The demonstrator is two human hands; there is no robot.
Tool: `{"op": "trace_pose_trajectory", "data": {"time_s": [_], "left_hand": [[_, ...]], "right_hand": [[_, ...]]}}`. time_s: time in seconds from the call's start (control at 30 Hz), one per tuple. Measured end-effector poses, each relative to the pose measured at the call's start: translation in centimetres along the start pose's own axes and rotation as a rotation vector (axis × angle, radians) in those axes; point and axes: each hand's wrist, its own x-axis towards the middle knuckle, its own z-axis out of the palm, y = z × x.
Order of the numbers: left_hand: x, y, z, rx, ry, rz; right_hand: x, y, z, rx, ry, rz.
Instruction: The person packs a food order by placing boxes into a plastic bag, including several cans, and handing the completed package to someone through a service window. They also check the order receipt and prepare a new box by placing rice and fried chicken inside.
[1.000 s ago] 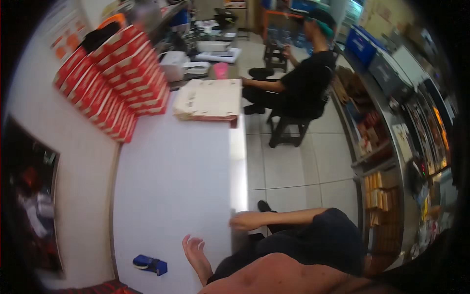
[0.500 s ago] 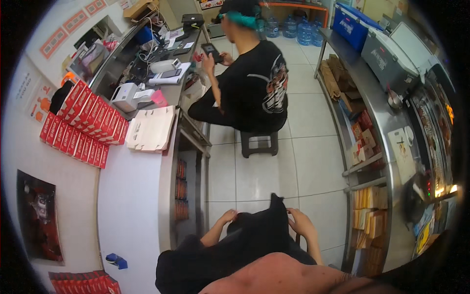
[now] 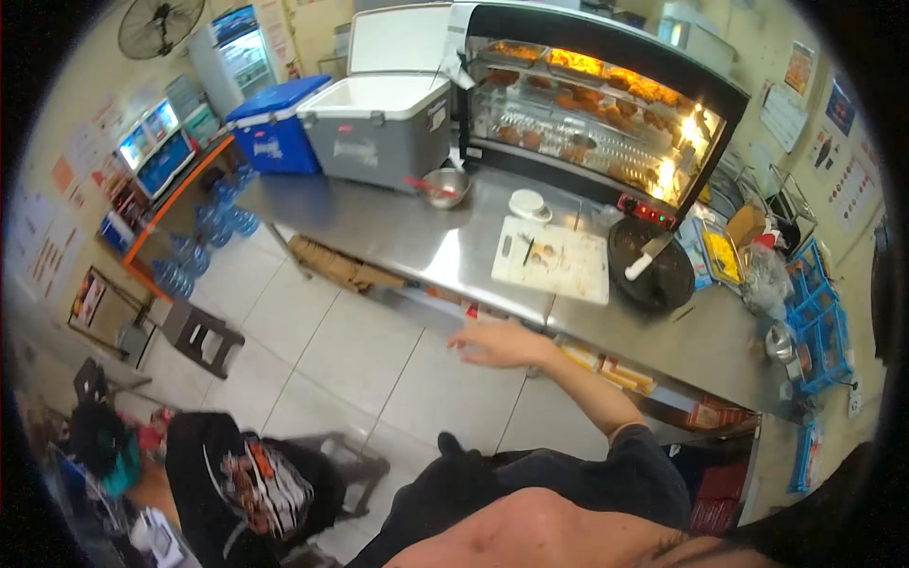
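1. Metal tabletop came ahead after a turn from the long white one, so the cutting board lay beyond the right hand.
2. Right fingers hung loose, holding nothing seen; the left hand was out of sight, so I couldn't tell.
3. The tabletop's near edge ran close by; floor gave room left, before a sitting person.

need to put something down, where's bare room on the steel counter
Bare steel shows on the counter between the metal bowl and white cutting board, and in a strip before the grey cooler. Another patch borders the dark round block on its near side. It's crowded right of that block, with yellow food, a clear bag and blue baskets.
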Motion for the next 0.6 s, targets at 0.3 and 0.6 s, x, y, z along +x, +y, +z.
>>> {"op": "trace_pose_trajectory", "data": {"time_s": [0.3, 0.6], "left_hand": [[4.8, 43.9, 4.6, -0.131, 0.092, 0.935], [-5.1, 62.8, 11.1, 0.004, 0.527, 1.367]], "right_hand": [[20.9, 23.0, -29.2, 0.328, 0.931, 0.040], [42.7, 37.4, -47.8, 0.332, 1.433, 0.117]]}}
